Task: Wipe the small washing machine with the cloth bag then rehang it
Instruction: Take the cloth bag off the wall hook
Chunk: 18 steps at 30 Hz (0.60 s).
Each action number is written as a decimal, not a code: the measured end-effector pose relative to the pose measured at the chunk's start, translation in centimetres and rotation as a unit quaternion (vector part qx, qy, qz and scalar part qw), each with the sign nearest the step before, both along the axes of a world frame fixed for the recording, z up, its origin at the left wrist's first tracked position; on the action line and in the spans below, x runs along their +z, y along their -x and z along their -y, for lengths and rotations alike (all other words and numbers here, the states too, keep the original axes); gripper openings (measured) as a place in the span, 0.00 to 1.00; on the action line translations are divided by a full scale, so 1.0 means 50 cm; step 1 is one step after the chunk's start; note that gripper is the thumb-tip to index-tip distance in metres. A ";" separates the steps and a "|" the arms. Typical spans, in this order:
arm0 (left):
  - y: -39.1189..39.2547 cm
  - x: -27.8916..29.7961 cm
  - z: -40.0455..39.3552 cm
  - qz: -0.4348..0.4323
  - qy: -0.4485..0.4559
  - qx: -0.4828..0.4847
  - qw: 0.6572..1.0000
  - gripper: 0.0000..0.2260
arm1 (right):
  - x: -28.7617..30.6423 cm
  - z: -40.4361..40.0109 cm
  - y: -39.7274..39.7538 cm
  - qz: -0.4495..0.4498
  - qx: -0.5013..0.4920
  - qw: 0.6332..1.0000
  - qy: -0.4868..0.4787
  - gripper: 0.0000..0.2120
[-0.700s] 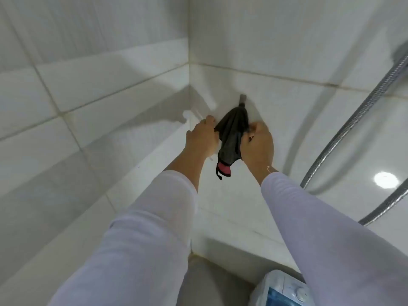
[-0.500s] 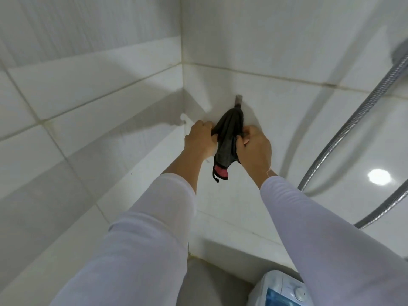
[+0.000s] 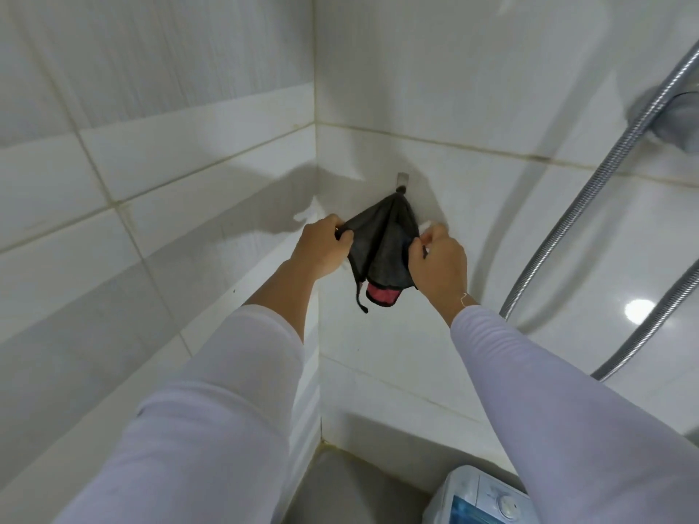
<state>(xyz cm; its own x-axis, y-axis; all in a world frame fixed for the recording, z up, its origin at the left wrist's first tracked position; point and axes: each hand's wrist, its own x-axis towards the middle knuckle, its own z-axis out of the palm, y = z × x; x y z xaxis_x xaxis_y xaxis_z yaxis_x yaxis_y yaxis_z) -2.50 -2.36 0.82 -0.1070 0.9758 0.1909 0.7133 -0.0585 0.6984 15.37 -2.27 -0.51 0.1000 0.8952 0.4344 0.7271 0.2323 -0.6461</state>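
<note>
A dark grey cloth bag (image 3: 382,243) with a red lining at its bottom hangs by its top from a small metal hook (image 3: 403,179) on the white tiled wall. My left hand (image 3: 325,247) pinches the bag's left edge and my right hand (image 3: 438,259) pinches its right edge, so the cloth is spread between them. A black cord dangles below the bag. The small white washing machine (image 3: 488,497) with a blue lid and a dial shows at the bottom edge, partly behind my right sleeve.
White tiled walls meet in a corner just left of the hook. A metal shower hose (image 3: 590,198) runs down the right wall from a fitting at the upper right. A white ledge (image 3: 378,395) juts out under the bag, with grey floor below.
My two hands have moved apart while gripping the bag's edges, and the bunched cloth now spreads wide below the hook. The camera view has shifted slightly.
</note>
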 end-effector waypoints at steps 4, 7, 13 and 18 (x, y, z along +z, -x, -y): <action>0.001 0.030 0.036 0.018 -0.012 -0.011 1.000 0.08 | 0.032 0.031 -0.003 -0.102 0.012 0.994 0.031 0.05; -0.017 0.063 0.059 0.055 -0.013 -0.035 0.998 0.10 | 0.067 0.047 0.000 -0.239 0.034 0.965 0.103 0.13; -0.089 0.125 0.091 0.163 0.012 -0.095 0.982 0.09 | 0.138 0.068 0.002 -0.355 0.080 0.922 0.135 0.09; -0.132 0.143 0.120 0.339 0.075 -0.129 0.929 0.23 | 0.186 0.111 -0.038 -0.480 0.148 0.848 0.166 0.07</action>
